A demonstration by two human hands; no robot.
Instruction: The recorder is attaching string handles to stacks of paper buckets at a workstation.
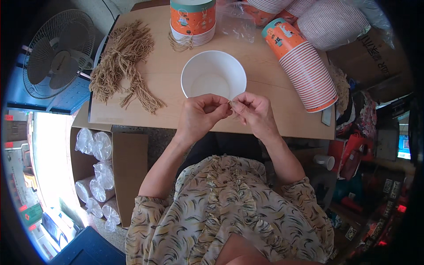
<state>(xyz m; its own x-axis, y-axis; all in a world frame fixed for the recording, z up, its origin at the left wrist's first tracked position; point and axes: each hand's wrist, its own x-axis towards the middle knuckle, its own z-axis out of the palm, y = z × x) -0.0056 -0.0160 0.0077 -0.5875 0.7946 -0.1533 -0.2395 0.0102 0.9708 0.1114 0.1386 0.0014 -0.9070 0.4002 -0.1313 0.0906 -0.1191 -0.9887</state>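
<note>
As hands (pixel 199 115) meet, table edge (pixel 304 134) near, room right of tub (pixel 211 66)

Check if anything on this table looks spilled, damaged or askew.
No spill or damage stands out. The long cup stack lies on its side, slanted, unlike the standing cup stack, and the tan twine bundle splays loosely.

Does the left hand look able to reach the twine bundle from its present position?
Probably yes: only bare table separates the left hand from the twine bundle, though that hand is pinching, close to the right hand.
</note>
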